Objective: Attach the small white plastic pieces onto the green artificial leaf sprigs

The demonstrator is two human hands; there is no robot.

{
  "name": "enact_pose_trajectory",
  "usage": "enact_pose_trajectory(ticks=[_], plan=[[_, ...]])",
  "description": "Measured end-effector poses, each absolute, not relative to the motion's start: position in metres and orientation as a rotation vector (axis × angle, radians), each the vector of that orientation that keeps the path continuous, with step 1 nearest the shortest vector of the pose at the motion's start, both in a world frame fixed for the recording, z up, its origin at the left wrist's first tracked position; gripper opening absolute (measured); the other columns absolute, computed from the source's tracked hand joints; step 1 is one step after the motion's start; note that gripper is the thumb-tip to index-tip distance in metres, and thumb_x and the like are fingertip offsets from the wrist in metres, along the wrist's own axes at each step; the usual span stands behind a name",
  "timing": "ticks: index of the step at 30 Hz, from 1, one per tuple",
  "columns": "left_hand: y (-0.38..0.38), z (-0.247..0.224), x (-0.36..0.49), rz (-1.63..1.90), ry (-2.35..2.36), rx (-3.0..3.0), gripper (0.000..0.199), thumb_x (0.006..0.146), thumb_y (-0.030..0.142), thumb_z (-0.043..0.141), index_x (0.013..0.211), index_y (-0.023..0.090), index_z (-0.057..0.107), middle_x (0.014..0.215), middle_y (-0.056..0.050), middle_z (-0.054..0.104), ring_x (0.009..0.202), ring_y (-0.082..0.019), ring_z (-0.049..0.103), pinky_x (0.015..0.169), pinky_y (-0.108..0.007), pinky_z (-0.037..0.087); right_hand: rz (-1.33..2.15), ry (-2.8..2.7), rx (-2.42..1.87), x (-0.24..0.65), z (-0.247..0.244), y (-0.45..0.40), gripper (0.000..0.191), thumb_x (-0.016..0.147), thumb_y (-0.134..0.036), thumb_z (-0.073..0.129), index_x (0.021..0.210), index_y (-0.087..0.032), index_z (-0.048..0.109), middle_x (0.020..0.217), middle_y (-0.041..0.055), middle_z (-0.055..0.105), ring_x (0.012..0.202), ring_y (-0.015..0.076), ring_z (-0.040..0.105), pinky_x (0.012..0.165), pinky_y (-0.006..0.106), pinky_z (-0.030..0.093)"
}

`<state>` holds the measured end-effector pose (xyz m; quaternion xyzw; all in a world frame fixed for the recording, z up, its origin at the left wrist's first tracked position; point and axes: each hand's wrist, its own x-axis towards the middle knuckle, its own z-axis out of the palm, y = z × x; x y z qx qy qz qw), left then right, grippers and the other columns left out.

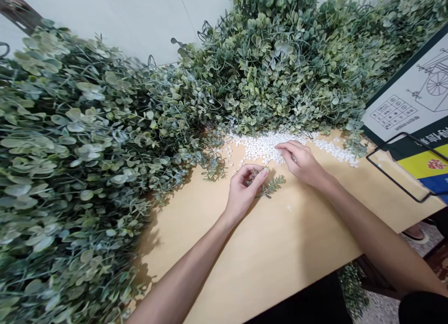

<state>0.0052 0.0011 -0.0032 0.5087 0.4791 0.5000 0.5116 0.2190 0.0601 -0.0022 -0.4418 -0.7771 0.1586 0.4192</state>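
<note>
My left hand [245, 186] is closed round a small green leafy sprig [274, 186] just above the table; the sprig's leaves stick out to the right of the thumb. To its right, my right hand [300, 160] reaches to the near edge of a spread of small white pieces [263, 145]. Its thumb and index finger are pressed together at the pieces. Whether a piece is between those fingertips is too small to make out.
Big heaps of artificial green foliage [276, 67] line the back and left [77, 174] of the wooden table [259, 249]. At the right stand a printed box [402, 104] and a black wire frame [395, 178]. Beyond the table's right edge a person's foot [415, 233] shows.
</note>
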Motion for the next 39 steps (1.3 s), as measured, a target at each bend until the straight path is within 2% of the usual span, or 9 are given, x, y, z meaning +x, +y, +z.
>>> enact_pose_trajectory(ticks=[6, 11, 15, 18, 28, 39], plan=[[0.004, -0.007, 0.004, 1.210, 1.123, 1.233, 0.031, 0.087, 0.045, 0.083, 0.099, 0.018, 0.076, 0.082, -0.001, 0.068, 0.071, -0.013, 0.059, 0.071, -0.026, 0.048, 0.470, -1.861, -1.062, 0.219, -0.002, 0.062, 0.017, 0.099, -0.019, 0.062, 0.109, -0.020, 0.076, 0.100, 0.0074, 0.077, 0.083, 0.0202, 0.070, 0.078, 0.033, 0.055], [0.004, -0.009, 0.004, 1.221, 1.079, 1.259, 0.028, 0.092, 0.046, 0.077, 0.099, 0.019, 0.077, 0.078, -0.001, 0.067, 0.069, -0.013, 0.058, 0.070, -0.026, 0.048, 0.697, -1.718, -1.036, 0.216, 0.004, 0.058, 0.009, 0.093, -0.027, 0.075, 0.099, -0.021, 0.079, 0.097, 0.0069, 0.079, 0.087, 0.0222, 0.073, 0.082, 0.037, 0.058], [0.003, -0.011, 0.003, 1.209, 1.086, 1.233, 0.030, 0.093, 0.049, 0.075, 0.099, 0.020, 0.078, 0.076, -0.001, 0.064, 0.067, -0.013, 0.054, 0.065, -0.026, 0.045, 0.977, -1.586, -0.987, 0.214, 0.007, 0.053, 0.024, 0.078, -0.035, 0.091, 0.093, -0.020, 0.080, 0.090, 0.0052, 0.079, 0.081, 0.0207, 0.072, 0.080, 0.037, 0.060], [0.003, -0.013, 0.002, 1.194, 1.057, 1.155, 0.031, 0.093, 0.051, 0.075, 0.096, 0.019, 0.077, 0.077, -0.001, 0.061, 0.068, -0.013, 0.052, 0.063, -0.025, 0.042, 1.133, -1.515, -0.974, 0.212, 0.010, 0.051, 0.032, 0.067, -0.036, 0.099, 0.086, -0.018, 0.080, 0.085, 0.0043, 0.078, 0.076, 0.0186, 0.070, 0.077, 0.034, 0.060], [0.002, -0.011, 0.002, 1.156, 1.037, 1.156, 0.032, 0.095, 0.049, 0.072, 0.089, 0.018, 0.071, 0.077, 0.000, 0.056, 0.070, -0.012, 0.048, 0.062, -0.024, 0.038, 1.382, -1.444, -0.883, 0.205, 0.018, 0.044, 0.034, 0.059, -0.028, 0.102, 0.083, -0.018, 0.081, 0.082, 0.0015, 0.076, 0.072, 0.0132, 0.066, 0.072, 0.029, 0.057], [0.000, -0.005, 0.000, 1.136, 1.062, 1.279, 0.034, 0.096, 0.050, 0.071, 0.085, 0.018, 0.070, 0.072, 0.001, 0.054, 0.066, -0.012, 0.045, 0.064, -0.027, 0.037, 1.504, -1.419, -0.885, 0.203, 0.018, 0.043, 0.039, 0.053, -0.030, 0.104, 0.083, -0.017, 0.082, 0.080, 0.0023, 0.077, 0.073, 0.0145, 0.070, 0.075, 0.030, 0.062]])
